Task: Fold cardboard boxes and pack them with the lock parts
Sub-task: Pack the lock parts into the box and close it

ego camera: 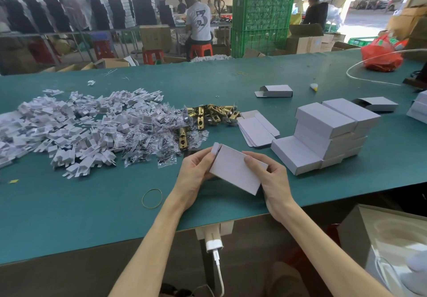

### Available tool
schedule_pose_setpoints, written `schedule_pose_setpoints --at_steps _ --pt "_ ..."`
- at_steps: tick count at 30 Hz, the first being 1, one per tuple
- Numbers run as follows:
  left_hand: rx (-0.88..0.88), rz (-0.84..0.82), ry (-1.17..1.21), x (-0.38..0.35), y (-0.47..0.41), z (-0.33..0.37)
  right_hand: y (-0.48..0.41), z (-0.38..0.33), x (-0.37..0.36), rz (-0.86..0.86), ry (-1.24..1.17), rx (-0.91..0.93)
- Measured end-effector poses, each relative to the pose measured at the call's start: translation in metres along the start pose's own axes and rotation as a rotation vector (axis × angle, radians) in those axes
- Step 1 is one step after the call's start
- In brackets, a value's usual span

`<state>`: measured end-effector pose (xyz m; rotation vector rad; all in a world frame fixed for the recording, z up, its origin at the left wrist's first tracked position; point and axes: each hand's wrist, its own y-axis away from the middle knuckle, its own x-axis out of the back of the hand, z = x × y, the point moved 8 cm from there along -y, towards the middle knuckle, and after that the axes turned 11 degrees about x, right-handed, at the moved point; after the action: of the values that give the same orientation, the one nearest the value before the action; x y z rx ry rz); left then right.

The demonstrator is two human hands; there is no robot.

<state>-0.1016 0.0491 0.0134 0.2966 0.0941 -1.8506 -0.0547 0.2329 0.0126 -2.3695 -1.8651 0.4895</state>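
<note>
factory hall, long green-topped table [92, 204] up front. gripping one white cardboard box [233, 169] with both hands, just above the table's near middle, tilted, off the mat. left hand [196, 169] curled round the box's left end, thumb close to the small end flap [216, 149] sticking out at the top corner. right hand [275, 181] clamped on the right end, thumb flat on the top face, fingers tucked beneath. can't tell what's inside the box.

right of the hands: stepped stack of closed boxes [323, 135]. between that stack and the lock parts: short pile of flat box blanks [256, 130]. beyond the hands: brass latch bodies [208, 114] in a loose heap, touching a spread of clear bags of small dark parts [157, 139]. further left: big heap of white card inserts [64, 123]. just left of the left wrist: yellow rubber band [152, 198] lying flat.

far side: open-ended box [275, 91] on its own; red plastic bag [381, 54] near the far right edge. behind the table: green crates [261, 22], seated person in a white shirt [198, 22], back to camera.
</note>
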Motion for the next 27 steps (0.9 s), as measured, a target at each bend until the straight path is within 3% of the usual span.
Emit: schedule_pose_setpoints --at_steps 17,27 --pt "0.026 -0.069 -0.036 -0.007 -0.002 -0.003 -0.001 0.002 0.001 -0.018 0.015 0.034" --pt "0.034 -0.166 -0.243 -0.017 0.003 -0.006 -0.003 0.004 -0.005 -0.036 0.176 0.089"
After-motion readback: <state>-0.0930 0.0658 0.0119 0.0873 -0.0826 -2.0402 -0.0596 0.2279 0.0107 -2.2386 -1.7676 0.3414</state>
